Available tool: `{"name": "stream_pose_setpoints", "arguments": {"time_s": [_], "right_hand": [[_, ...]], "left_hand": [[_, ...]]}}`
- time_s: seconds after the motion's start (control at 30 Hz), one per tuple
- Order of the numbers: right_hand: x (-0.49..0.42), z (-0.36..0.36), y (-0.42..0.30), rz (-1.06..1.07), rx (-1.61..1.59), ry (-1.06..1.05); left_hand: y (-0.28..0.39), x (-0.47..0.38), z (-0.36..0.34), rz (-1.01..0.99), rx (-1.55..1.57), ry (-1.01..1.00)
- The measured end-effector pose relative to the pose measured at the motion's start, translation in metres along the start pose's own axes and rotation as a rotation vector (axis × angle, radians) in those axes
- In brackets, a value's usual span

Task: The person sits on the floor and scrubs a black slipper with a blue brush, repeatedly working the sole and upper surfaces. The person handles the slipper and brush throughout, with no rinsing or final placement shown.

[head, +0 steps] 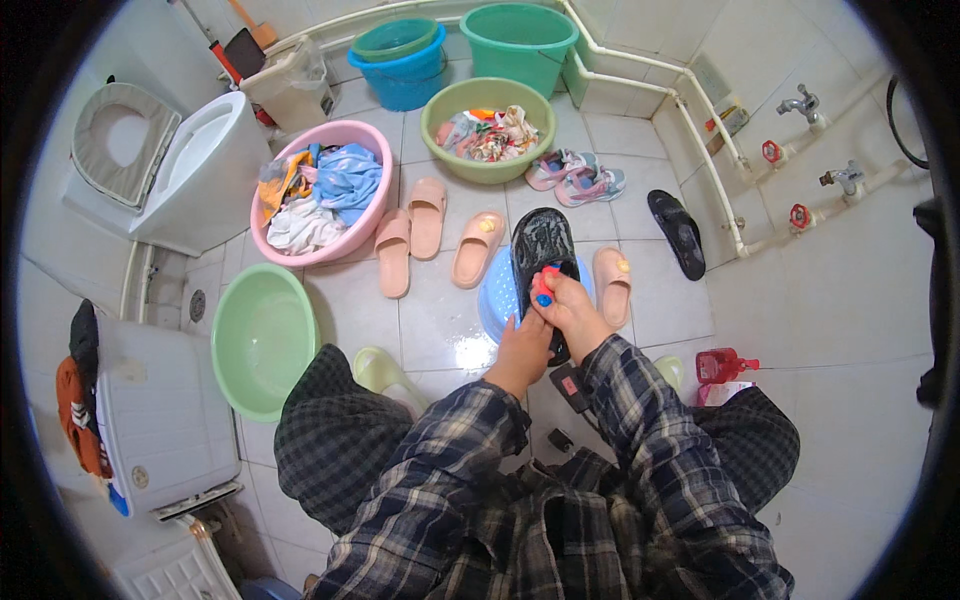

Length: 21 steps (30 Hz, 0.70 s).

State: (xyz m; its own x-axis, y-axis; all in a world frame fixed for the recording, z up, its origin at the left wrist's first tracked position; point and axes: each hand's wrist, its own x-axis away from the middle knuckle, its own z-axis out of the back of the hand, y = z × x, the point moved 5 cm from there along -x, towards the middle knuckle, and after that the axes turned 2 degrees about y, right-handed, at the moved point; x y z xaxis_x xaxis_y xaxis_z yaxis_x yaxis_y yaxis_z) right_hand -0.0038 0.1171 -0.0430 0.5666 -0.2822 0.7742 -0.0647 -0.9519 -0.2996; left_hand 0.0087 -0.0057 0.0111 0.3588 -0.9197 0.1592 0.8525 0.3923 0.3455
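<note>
A wet black slide slipper (544, 234), streaked with whitish suds, lies over a light-blue plastic piece (499, 300) with small dots or holes, perhaps a low stool. Near the slipper's heel end, my left hand (523, 352) grips its side. My right hand (570, 304) is closed around a red-and-blue handle (550, 283), likely a scrubbing brush, held against the slipper's inside at the strap opening. Any bristles are hidden beneath my fingers and the strap. The matching black slipper (676, 234) rests on the floor tiles to the right.
Pink slippers (427, 217) and children's sneakers (590, 178) stand ahead. Laundry fills a pink basin (386, 191) and a green basin (487, 171). A pale green basin (262, 337) sits left, by the toilet (195, 172). Taps (844, 178) and a red bottle (718, 365) are right.
</note>
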Motion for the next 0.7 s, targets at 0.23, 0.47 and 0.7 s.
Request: {"name": "stream_pose_setpoints", "arguments": {"time_s": [0.23,0.47,0.7], "right_hand": [[0.065,0.034,0.004,-0.143,-0.264,-0.156],[0.134,0.023,-0.027,0.105,0.612,-0.035],[0.160,0.034,-0.068,0.879,1.299,0.239]], "left_hand": [[0.000,0.002,-0.002,-0.007,-0.038,0.035],[0.012,0.001,0.018,-0.007,-0.165,-0.026],[0.010,0.002,0.025,-0.151,-0.229,0.205]]}}
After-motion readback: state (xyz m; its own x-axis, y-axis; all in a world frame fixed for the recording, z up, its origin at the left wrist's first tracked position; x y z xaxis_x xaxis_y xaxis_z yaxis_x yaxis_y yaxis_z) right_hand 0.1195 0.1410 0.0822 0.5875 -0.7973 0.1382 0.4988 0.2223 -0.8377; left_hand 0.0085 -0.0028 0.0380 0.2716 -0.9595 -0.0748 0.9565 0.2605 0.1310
